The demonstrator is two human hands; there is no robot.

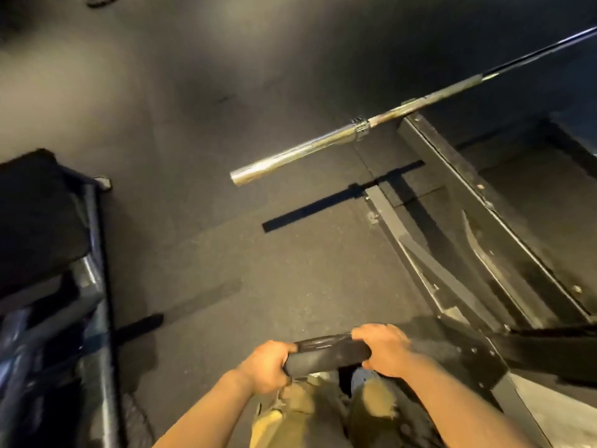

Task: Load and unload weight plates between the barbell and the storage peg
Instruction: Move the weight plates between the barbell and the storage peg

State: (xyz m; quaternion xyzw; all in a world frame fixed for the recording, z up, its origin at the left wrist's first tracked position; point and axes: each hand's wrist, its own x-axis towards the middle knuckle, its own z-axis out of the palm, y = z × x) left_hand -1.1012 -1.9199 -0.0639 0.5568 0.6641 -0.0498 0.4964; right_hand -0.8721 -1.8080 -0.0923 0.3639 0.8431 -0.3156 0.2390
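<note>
Both hands gripping weight plate (326,354) edge-on, low by the knees: left hand (266,367), right hand (381,349) curling over the rim. Barbell (300,150) sleeve lying ahead and up-right, bare end pointing toward the plate, right hand sitting nearer.

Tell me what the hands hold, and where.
Both hands grip a black weight plate by its upper rim: left hand, right hand.

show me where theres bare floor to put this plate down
Open rubber floor lies ahead, between the blue bench frame on the left and the rack's base rails on the right, under the bare barbell sleeve. The right side is crowded with rack steel. Left hand and right hand grip the plate.
</note>
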